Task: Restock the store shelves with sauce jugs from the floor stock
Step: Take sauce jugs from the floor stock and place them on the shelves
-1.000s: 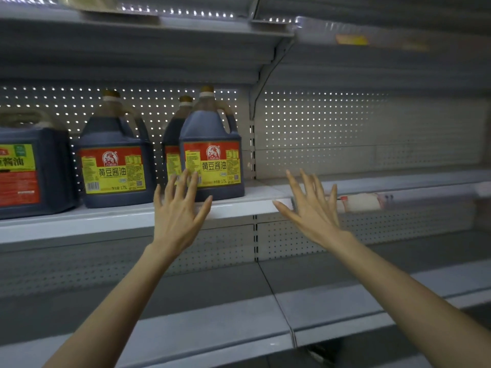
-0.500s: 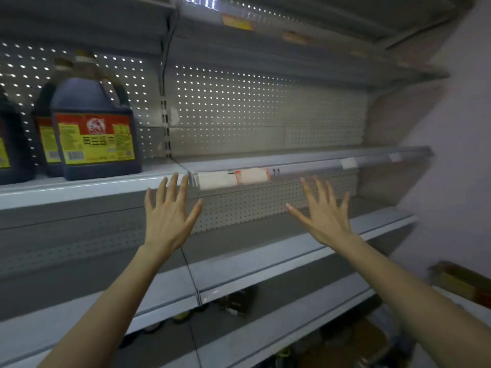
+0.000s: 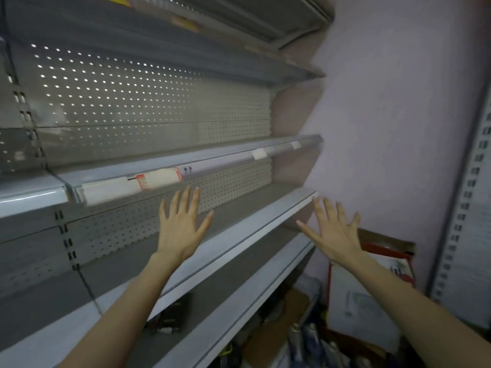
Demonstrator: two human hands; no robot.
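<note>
Left hand [image 3: 182, 229] and right hand [image 3: 333, 232] hover mid-frame, fingers spread, holding nothing. The step seems to be fetching; the next move calls for reaching down to the floor stock [image 3: 308, 338], lower right.

Two bare arms, that's the lot
Left hand [image 3: 183, 229] and right hand [image 3: 332, 232] are both bare, same for the forearms [image 3: 127, 301] as far as they show (a bit blurry, mind); fingers [image 3: 186, 200] are long and slim, nails look plain.
</note>
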